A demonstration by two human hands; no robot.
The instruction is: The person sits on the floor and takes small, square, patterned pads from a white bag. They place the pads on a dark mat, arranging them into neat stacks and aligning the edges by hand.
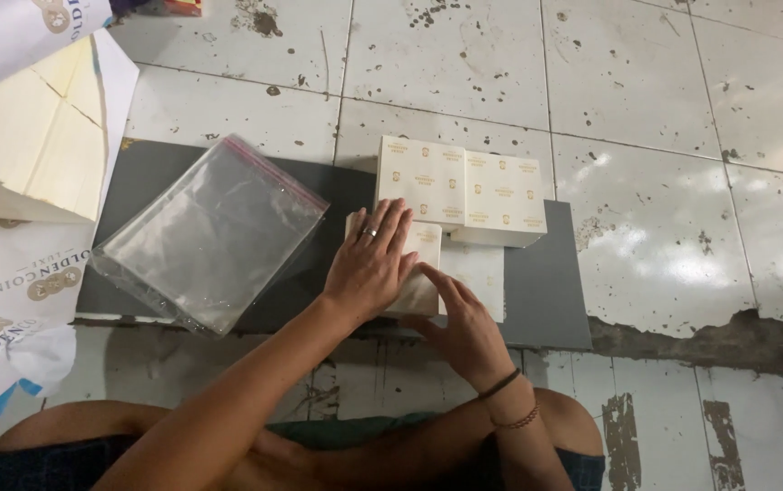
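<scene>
- head view: left hand lies flat on a cream box; right hand presses its 5 o'clock edge, neither clenched.
- stacked cream boxes at 12 o'clock, clear zip bag at 9 o'clock, all on a grey mat.

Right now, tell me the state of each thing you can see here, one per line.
Left hand: flat, palm down on a small cream box.
Right hand: fingers against that box's near side.
Small cream box: closed, lying on the mat.
Stacked cream boxes: closed, side by side.
Clear zip bag: empty, lying flat.
Grey mat: flat on the tiled floor.
Paper stack: partly unwrapped.
</scene>
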